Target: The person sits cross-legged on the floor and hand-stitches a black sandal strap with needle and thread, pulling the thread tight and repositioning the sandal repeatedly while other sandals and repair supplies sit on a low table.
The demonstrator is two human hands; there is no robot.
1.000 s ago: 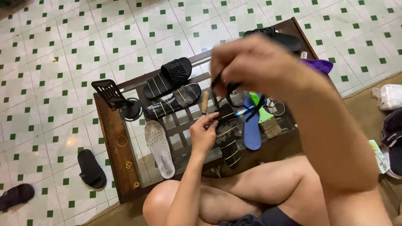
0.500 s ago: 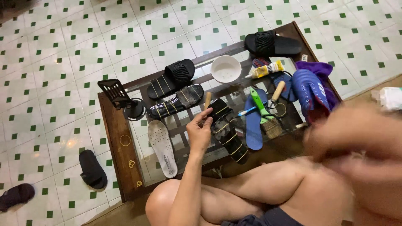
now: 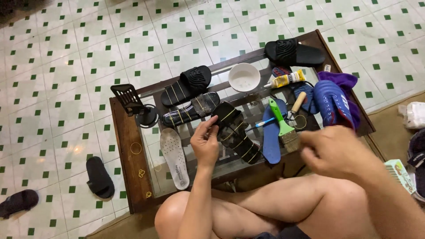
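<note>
Meanwhile, left hand (image 3: pixel 204 144) grips the banded sandal (image 3: pixel 236 132); right hand (image 3: pixel 334 151) curls loosely; white bowl (image 3: pixel 244 77) holds nothing visible.

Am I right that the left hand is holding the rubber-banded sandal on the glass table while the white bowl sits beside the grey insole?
Not quite. In the head view the left hand does hold the banded sandal on the glass table, but the white bowl sits at the far side by the glue tube, well apart from the grey insole.
</note>
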